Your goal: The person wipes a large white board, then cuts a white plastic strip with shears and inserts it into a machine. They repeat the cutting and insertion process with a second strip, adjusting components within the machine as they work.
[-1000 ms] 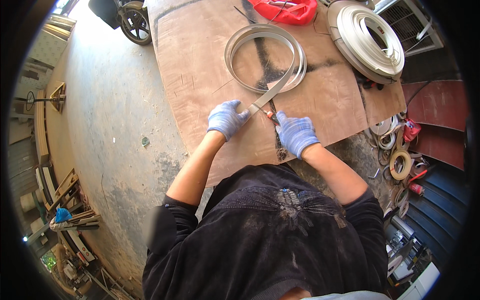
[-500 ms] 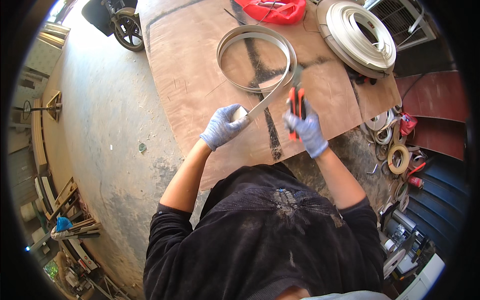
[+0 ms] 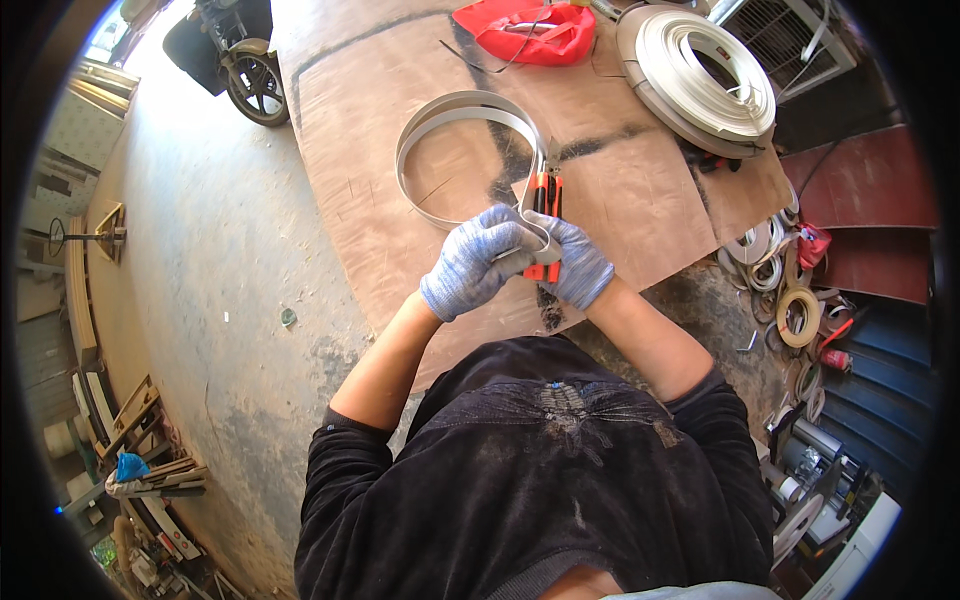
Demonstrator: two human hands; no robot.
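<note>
Head view: both my gloved hands meet over the near edge of the plywood sheet (image 3: 640, 200). Left hand (image 3: 470, 265) has its fingers closed on the end of the metal strip (image 3: 440, 120), which bends round in a tight curl at my knuckles and runs off in a big loop toward 11 o'clock. Right hand (image 3: 575, 265) is wrapped on the orange-handled pliers (image 3: 545, 200), nose pointing to 12; can't tell if the nose is biting the strip.

To do this well, I think: keep the strip end pinned hard with the left, grip square across its width, bend in small steps so it doesn't kink.

Packages and labels: red bag (image 3: 525, 30) at 12, flat and crumpled. White strip coil (image 3: 700, 75) at 1. Small tape rolls (image 3: 795, 315) on the floor at 3, tan and white. No labels or signs readable.
</note>
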